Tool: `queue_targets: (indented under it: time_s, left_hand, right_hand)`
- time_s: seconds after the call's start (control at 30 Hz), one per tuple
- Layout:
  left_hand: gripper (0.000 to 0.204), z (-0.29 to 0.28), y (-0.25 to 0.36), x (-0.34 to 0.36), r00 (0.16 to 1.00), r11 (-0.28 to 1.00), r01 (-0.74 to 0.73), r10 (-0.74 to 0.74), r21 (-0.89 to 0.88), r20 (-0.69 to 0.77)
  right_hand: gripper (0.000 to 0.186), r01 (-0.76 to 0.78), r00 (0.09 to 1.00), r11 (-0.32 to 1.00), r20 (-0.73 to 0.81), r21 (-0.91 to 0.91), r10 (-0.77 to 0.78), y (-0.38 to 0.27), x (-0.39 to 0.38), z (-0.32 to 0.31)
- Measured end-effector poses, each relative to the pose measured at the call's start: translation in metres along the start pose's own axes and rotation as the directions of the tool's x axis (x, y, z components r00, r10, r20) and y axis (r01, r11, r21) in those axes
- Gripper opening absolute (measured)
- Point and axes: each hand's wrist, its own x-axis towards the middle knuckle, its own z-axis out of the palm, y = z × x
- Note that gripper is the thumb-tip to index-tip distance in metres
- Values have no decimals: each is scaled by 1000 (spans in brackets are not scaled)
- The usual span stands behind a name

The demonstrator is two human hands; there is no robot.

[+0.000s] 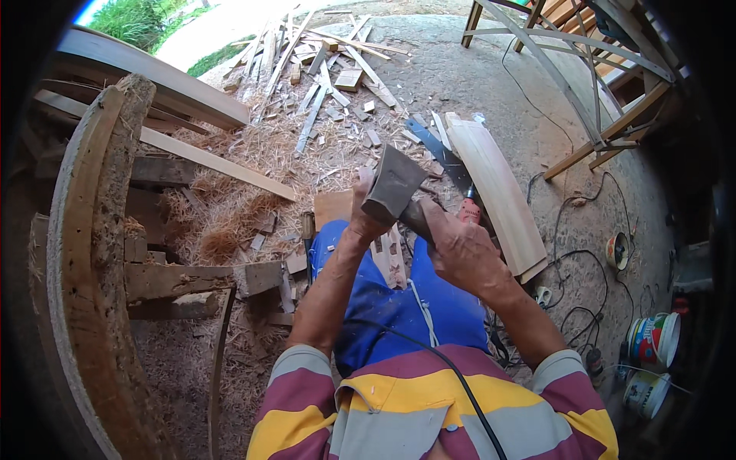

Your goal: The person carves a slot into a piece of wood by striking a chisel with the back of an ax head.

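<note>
My right hand (469, 249) is wrapped round the dark handle of a hatchet (396, 184), its broad metal head raised over my lap. Just behind that head is my left hand (366, 215), its fingers curled. The hatchet head hides much of it, so what it holds, if anything, does not show. Below the hands, a pale wood piece (389, 261) with cut slots lies between my blue-clad thighs. A red power tool (469, 208) rests just past my right hand. Beyond it lies a handsaw (438, 152) with a dark blade.
Wide pale planks (494, 184) lie to the right. Timber offcuts (337, 73) and shavings (222, 241) cover the floor ahead and left. A rough curved beam (100, 253) stands at the left. Black cables (590, 257) and paint buckets (653, 340) are at the right.
</note>
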Motion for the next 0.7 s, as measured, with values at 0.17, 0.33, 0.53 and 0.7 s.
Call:
queue_targets:
  time_s: [0.17,0.33,0.53,0.7]
  left_hand:
    - [31,-8,7,2,979,936,174,-199,-306,-52]
    - [28,-5,21,0,956,872,193,-271,-451,-114]
    - [27,7,10,-14,977,958,126,-166,-259,-136]
    - [26,7,1,-24,950,894,264,-305,-361,-60]
  right_hand:
    - [52,101,984,969,-169,224,-64,-3,-5,-16]
    - [55,168,942,971,-318,169,-107,-24,-1,-34]
    - [55,65,995,986,-79,151,-53,-3,-9,-6]
    - [56,242,876,907,-479,346,-51,-33,-5,-49]
